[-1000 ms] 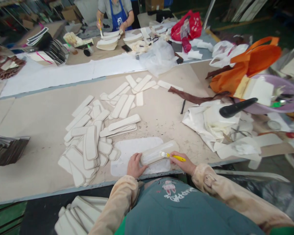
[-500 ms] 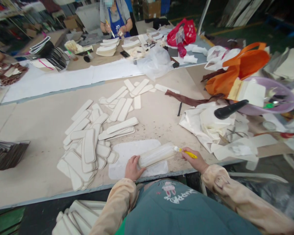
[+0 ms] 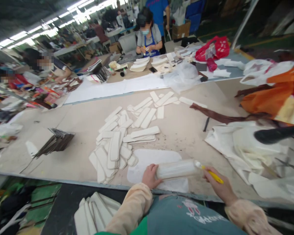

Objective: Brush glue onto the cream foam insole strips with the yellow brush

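Observation:
My left hand [image 3: 151,176] grips the left end of a long, pale strip [image 3: 177,169], thumb and fingers at its edge. The strip has a whitish, streaky coating and lies on a white paper sheet [image 3: 153,156] near the table's front edge. My right hand [image 3: 221,187] is closed around a brush [image 3: 215,176] with a yellow handle. Its white-smeared tip meets the strip's right end. Left of the sheet lies a loose pile of rounded, off-white strips [image 3: 115,147]; their exact material is unclear.
A stack of dark-edged pieces [image 3: 56,142] stands at left. More pale pieces [image 3: 95,210] lie below the table edge. To the right are a white container [image 3: 252,140] with a black handle, a brown cloth strip [image 3: 218,114] and an orange bag [image 3: 264,101]. A co-worker [image 3: 149,40] sits opposite.
The view has swung up and to the left, so the table appears farther right. The brush remains at the strip's right end, and my left hand still holds the other end.

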{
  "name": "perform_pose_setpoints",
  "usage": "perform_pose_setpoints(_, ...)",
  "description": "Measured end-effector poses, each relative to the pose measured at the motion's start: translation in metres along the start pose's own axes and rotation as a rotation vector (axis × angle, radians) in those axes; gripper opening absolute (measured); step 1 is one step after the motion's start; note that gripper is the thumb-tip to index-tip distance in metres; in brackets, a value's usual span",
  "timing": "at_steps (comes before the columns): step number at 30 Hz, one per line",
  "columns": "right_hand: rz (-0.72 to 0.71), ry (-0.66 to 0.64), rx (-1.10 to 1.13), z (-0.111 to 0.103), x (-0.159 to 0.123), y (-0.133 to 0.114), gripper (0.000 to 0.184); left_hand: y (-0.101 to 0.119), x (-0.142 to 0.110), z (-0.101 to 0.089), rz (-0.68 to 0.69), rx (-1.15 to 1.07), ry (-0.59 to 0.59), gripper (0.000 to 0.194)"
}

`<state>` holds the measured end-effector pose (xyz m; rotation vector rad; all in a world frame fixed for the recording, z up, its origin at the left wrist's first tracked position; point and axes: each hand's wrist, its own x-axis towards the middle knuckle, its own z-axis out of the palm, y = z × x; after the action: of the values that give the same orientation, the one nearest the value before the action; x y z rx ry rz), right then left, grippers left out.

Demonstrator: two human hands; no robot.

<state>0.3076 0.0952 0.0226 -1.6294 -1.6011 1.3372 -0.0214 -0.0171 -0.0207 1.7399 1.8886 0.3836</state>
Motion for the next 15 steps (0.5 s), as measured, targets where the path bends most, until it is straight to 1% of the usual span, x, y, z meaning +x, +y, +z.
perform_pose_setpoints(2,0.008,0.054,0.038,-0.007,0.001,0.001,0.038,0.000,-0.001,-0.005,0.005,-0.024,-0.027,0.091)
perform_pose_setpoints(4,-0.014,0.099,0.057,-0.013,0.000,-0.004,0.036,-0.001,0.000,-0.015,-0.010,-0.046,-0.049,0.091)
perform_pose_setpoints(5,-0.031,0.115,0.059,-0.014,-0.002,-0.009,0.035,-0.003,0.003,-0.022,-0.022,-0.046,-0.050,0.085)
perform_pose_setpoints(7,-0.062,0.139,0.047,-0.014,-0.006,-0.018,0.034,-0.010,0.016,-0.042,-0.044,0.023,-0.028,0.063)
perform_pose_setpoints(9,-0.073,0.147,0.030,-0.012,-0.010,-0.026,0.034,-0.022,0.041,-0.068,-0.060,0.152,0.020,0.042)
perform_pose_setpoints(10,-0.072,0.149,0.021,-0.010,-0.012,-0.028,0.034,-0.029,0.057,-0.083,-0.071,0.200,0.045,0.036)
perform_pose_setpoints(13,-0.060,0.159,0.002,-0.006,-0.016,-0.033,0.034,-0.055,0.113,-0.129,-0.092,0.260,0.080,0.036)
perform_pose_setpoints(15,-0.051,0.179,-0.011,-0.004,-0.018,-0.034,0.035,-0.072,0.147,-0.154,-0.101,0.295,0.042,0.036)
